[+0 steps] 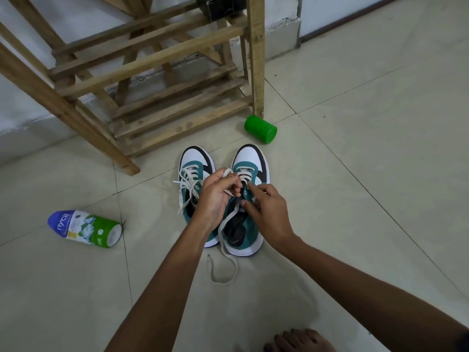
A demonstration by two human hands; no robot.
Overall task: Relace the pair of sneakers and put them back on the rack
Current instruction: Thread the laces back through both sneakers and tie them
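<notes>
Two teal and white sneakers (250,158) stand side by side on the tiled floor (355,174), before a wooden rack (157,72). The left hand (215,194) pinches the lace (228,250) of the right sneaker, and the right hand (266,209) rests on its tongue. A powder bottle (85,228) and a green cup (260,129) lie on the floor.

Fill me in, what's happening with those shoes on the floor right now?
A person is lacing the right-hand teal and white sneaker on the tiled floor. The left hand pinches its cream lace; the right hand works at the eyelets. The other teal and white sneaker is laced but untied. Both sit before the wooden rack.
</notes>
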